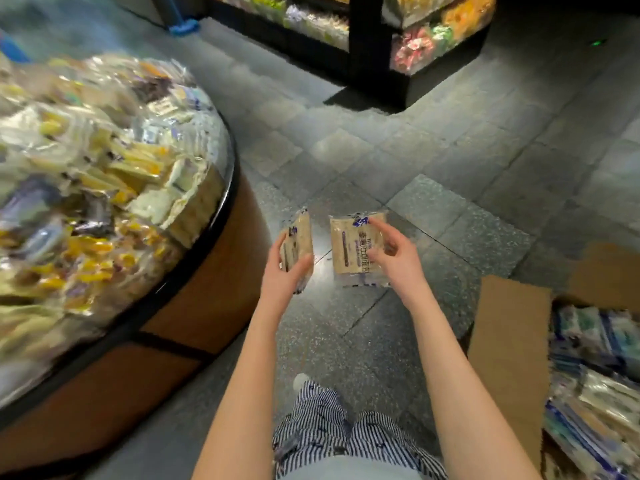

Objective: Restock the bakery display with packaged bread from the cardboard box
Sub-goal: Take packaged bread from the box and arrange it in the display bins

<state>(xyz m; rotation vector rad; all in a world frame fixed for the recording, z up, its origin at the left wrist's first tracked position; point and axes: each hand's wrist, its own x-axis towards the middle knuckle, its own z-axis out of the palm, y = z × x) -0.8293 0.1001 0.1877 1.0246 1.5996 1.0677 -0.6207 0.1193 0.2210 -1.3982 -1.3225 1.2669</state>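
The person stands on the grey tiled floor, arms stretched out in front, a pack in each hand. The left hand has its fingers curled round the lower end of one bread pack, which is turned partly edge-on. The right hand grips a second bread pack by its right side, fingers spread over the printed front, which faces up. The two packs are near one another but do not touch, both held in the air above the floor.

To the left is the round bakery display, with a dark rim and brown side and heaped with wrapped goods; it is blurred, so I can't make out single items. At the right edge stands the open cardboard box, one flap up, with more packaged bread stacked inside. The held packs are between the display and the box.

Below the arms show striped trousers and a pale shoe. A dark shelf of bright packets stands beyond.
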